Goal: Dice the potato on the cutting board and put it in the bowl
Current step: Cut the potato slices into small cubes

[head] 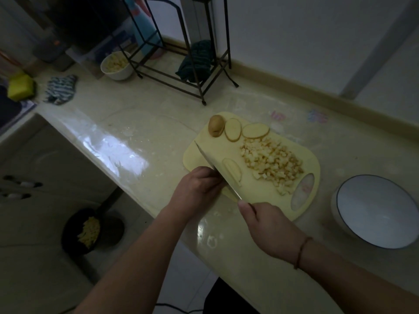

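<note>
No brand, label or readable writing showed anywhere; two faint coloured marks on the table (140,123) far right of the board were too blurred to make out.

The right hand (269,230) was curled round the handle of a knife (217,171), thumb lying along the top near the blade's heel. The blade ran from that hand toward the far left, its edge down on the yellow cutting board (260,196). The left hand (197,186) sat at the board's near-left edge with fingers bent and knuckles touching the flat of the blade; it seemed to press down on potato beneath it, though what lay under the fingers was hidden.

Just right of the blade lay a thin potato slice (232,171), flat on the board. Farther right a heap of diced potato (272,162) spread across the board's middle, well clear of both hands. At the board's far end stood a skin-on potato end piece (216,125), with two oval slices (233,129) beside it to the right.

A white bowl (376,211) with a dark rim stood on the table just right of the board. At the far left another white bowl (116,65) held yellow pieces.
</note>
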Demonstrator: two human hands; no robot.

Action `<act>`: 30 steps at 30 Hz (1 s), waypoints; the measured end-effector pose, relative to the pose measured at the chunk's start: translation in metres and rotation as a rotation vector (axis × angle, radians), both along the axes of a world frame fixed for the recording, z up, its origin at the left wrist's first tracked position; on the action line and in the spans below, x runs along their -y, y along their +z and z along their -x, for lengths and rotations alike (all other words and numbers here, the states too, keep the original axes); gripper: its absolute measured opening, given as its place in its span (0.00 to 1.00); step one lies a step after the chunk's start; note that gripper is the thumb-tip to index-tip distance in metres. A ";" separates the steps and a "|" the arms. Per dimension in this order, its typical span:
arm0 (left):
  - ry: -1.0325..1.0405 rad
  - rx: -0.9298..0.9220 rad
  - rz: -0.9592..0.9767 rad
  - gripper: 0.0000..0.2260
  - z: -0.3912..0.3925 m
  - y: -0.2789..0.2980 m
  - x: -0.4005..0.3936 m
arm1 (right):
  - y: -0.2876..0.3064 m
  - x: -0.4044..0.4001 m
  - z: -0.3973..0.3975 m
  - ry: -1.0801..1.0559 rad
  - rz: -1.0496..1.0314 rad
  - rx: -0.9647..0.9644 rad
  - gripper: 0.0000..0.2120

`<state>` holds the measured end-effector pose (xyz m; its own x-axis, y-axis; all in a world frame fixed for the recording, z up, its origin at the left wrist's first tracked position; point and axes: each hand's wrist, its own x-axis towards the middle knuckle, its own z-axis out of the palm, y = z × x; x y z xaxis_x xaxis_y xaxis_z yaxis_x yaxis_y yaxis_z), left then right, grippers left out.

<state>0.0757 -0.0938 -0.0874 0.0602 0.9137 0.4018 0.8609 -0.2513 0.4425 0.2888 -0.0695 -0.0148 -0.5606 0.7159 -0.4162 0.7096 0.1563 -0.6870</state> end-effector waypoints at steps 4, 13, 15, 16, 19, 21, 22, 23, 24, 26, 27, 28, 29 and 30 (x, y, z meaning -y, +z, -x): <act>-0.042 -0.013 -0.009 0.09 0.006 -0.002 -0.001 | -0.001 -0.013 -0.011 -0.055 0.061 -0.012 0.28; 0.024 0.022 -0.014 0.10 -0.011 -0.004 -0.006 | 0.006 -0.010 -0.018 -0.117 0.162 -0.042 0.27; 0.032 0.043 0.031 0.10 -0.016 -0.003 -0.008 | 0.005 -0.010 -0.021 -0.089 0.105 -0.037 0.27; 0.026 0.051 0.042 0.11 -0.017 -0.001 -0.007 | 0.004 -0.010 -0.022 -0.065 0.067 -0.032 0.27; 0.057 0.052 -0.038 0.11 -0.014 0.008 0.003 | 0.000 -0.009 -0.025 -0.007 -0.038 -0.022 0.27; 0.189 0.075 -0.169 0.09 -0.007 0.022 0.009 | 0.000 -0.007 -0.027 -0.005 -0.083 -0.027 0.26; 0.227 0.081 -0.224 0.08 -0.004 0.032 0.010 | 0.000 -0.006 -0.027 -0.009 -0.099 -0.027 0.26; 0.205 0.065 -0.258 0.08 -0.003 0.043 0.009 | 0.002 -0.005 -0.026 -0.009 -0.115 -0.023 0.25; 0.132 0.028 -0.261 0.08 -0.003 0.055 0.005 | 0.003 -0.003 -0.026 -0.006 -0.131 -0.019 0.24; -0.025 -0.050 -0.229 0.08 -0.003 0.077 -0.004 | 0.007 -0.002 -0.026 0.001 -0.140 -0.015 0.24; -0.024 -0.064 -0.242 0.09 -0.001 0.085 -0.009 | 0.010 -0.002 -0.027 -0.001 -0.129 -0.017 0.25; 0.042 -0.055 -0.280 0.09 0.004 0.091 -0.013 | 0.012 -0.002 -0.029 -0.016 -0.110 -0.028 0.25; 0.146 -0.031 -0.332 0.10 0.012 0.093 -0.016 | 0.016 -0.001 -0.032 -0.049 -0.087 -0.052 0.26; 0.231 -0.018 -0.358 0.10 0.020 0.092 -0.018 | 0.018 0.000 -0.038 -0.097 -0.067 -0.083 0.26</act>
<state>0.0562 -0.0755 0.0046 -0.1201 0.7072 0.6968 0.9192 -0.1858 0.3471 0.3263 -0.0694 0.0037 -0.5179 0.7929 -0.3211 0.6649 0.1369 -0.7343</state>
